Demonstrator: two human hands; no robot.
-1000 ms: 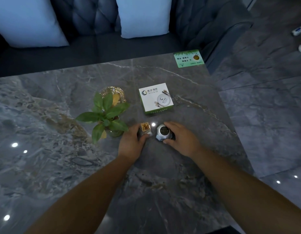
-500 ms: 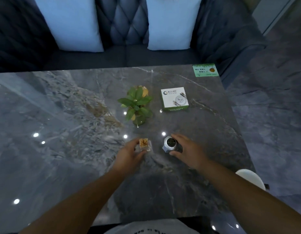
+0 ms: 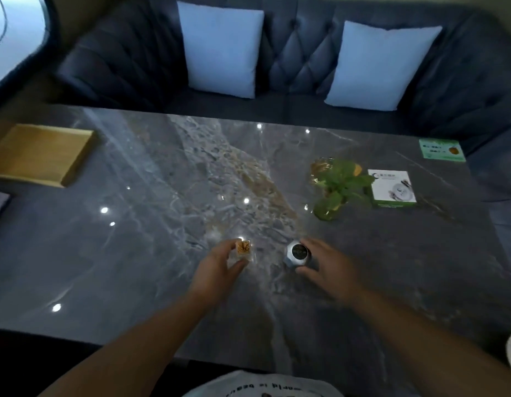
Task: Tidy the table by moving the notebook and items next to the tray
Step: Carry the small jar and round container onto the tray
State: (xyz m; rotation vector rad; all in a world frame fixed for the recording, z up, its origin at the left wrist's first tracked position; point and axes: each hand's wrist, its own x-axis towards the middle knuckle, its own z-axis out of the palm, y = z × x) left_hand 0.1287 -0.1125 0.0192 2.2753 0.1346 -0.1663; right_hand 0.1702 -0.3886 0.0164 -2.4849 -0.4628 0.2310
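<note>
**Both hands holding small items at the near middle of the marble table**

From the head camera, looking down over the person's arms: the left hand (image 3: 220, 265) pinches a small clear holder of toothpicks (image 3: 243, 249) between thumb and fingertips, the yellowish sticks showing from above in a tight bunch. The right hand (image 3: 324, 266) curls around a small silver faceted container (image 3: 296, 255) with a dark round top, fingers behind it and thumb in front. The two items sit near each other but apart, both in the near middle of the grey marble table (image 3: 162, 239).

The wooden tray (image 3: 39, 153) lies at the far left corner, well apart from the hands, its light raised rim running close to the table's left edge. Between the tray and the hands stretches a broad run of bare marble dotted with light reflections.

To the right and farther back stand a small green plant in a glass vase (image 3: 336, 190), a gold-tinted glass (image 3: 320, 169) just behind it, and a white box with a green base (image 3: 392, 188) beside the plant. A green card (image 3: 440, 149) lies at the far right corner.

Beyond the far edge runs a dark tufted sofa (image 3: 291, 58) with two pale cushions (image 3: 220, 50). The near edge crosses just above the person's white shirt (image 3: 263, 385)
</note>
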